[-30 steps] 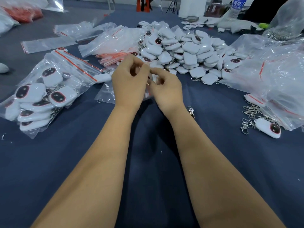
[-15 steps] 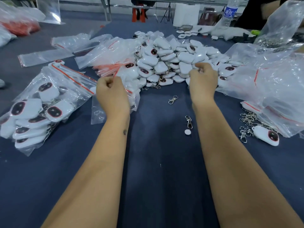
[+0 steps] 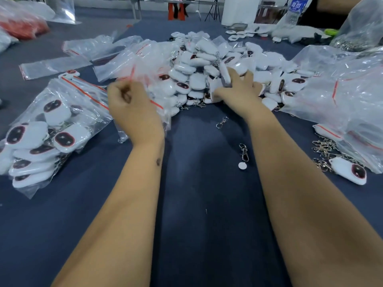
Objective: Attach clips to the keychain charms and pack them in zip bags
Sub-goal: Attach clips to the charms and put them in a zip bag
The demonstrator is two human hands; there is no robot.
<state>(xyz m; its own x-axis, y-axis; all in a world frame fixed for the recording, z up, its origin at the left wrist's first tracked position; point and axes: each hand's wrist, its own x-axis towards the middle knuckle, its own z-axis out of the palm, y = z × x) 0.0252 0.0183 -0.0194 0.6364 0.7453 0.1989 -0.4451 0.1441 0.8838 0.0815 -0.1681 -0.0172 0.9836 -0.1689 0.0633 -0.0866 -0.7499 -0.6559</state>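
Dark blue cloth [image 3: 196,204] covers the table from the lower edge of the frame upward. At centre right lie two loose metal clips [image 3: 244,152], one with a small white disc. Just above, the left hand [image 3: 134,112] is curled, pinching the mouth of a clear zip bag [image 3: 141,75] with a red seal. The right hand [image 3: 238,90], fingers spread, presses into the pile of white charms [image 3: 196,79] at upper centre. A filled bag [image 3: 47,129] sits at left. Charms look light, hard and slick; best taken by the edges or ring. The bag film is limp and slippery. A bottle [image 3: 294,9] at upper right bears a blue label, unreadable.
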